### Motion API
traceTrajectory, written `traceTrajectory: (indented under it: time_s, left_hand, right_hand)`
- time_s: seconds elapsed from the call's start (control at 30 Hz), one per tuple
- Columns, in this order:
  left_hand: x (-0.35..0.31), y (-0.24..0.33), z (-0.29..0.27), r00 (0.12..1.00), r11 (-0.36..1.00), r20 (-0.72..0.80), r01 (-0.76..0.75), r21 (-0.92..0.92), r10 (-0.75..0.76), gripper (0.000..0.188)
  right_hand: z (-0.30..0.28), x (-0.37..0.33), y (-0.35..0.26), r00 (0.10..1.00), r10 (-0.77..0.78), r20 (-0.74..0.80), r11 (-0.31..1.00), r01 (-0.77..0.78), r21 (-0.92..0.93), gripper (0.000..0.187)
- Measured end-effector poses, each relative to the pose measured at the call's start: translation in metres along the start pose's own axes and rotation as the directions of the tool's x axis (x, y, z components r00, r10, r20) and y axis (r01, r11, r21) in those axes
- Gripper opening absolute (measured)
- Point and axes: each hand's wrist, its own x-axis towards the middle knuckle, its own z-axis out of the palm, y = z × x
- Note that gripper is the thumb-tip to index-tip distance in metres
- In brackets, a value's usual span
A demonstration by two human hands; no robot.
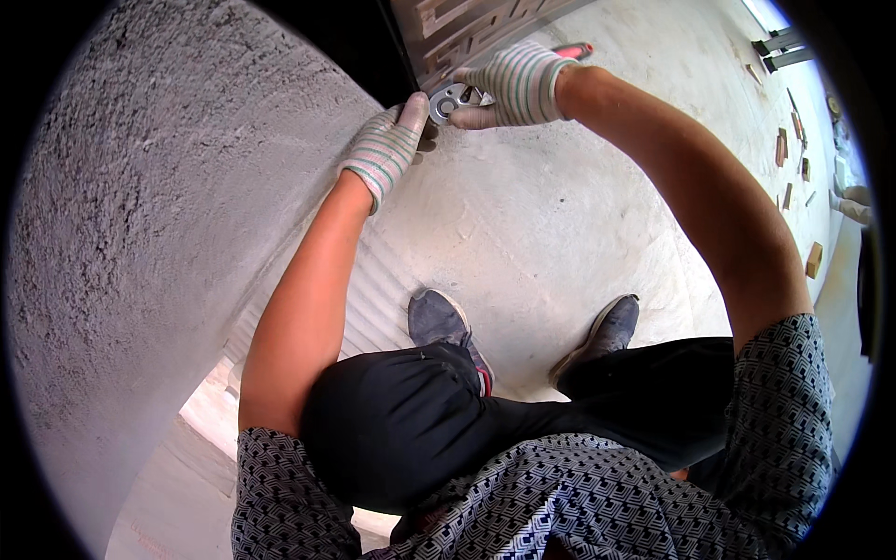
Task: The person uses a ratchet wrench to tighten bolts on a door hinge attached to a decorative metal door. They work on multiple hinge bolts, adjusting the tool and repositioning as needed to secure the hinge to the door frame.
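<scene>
My right hand [518, 86], in a striped knit glove with grey-coated fingers, is closed round a silver ratchet wrench [448, 103]. The red and dark end of its handle [576, 50] sticks out past the far side of that hand. My left hand [385, 149], gloved alike, is closed at the wrench's round head, thumb up along it and fingers curled underneath. Both hands are at the lower corner of a dark metal frame [403, 47] holding a grey-brown patterned panel [467, 30]. Whatever the wrench's head sits on is hidden.
A rough grey wall [168, 168] rises close on my left. Pale concrete floor [523, 233] lies under my dark shoes [437, 317]. Several small brown pieces [782, 147] are scattered at the right, and metal legs [782, 49] stand at the far right.
</scene>
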Motion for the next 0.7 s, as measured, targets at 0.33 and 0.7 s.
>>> traceTrajectory:
  time_s: [0.33, 0.7]
  left_hand:
    - [0.006, -0.010, 0.000, 0.999, 0.998, -0.026, -0.020, -0.064, 0.018, 0.055]
    - [0.011, -0.020, -0.004, 0.998, 0.997, 0.028, -0.048, -0.052, 0.049, 0.062]
  right_hand:
    - [0.100, 0.005, -0.098, 0.748, 0.621, 0.233, -0.112, -0.209, 0.971, 0.072]
    - [0.085, 0.003, -0.017, 0.931, 0.332, -0.152, 0.678, -0.123, 0.725, 0.079]
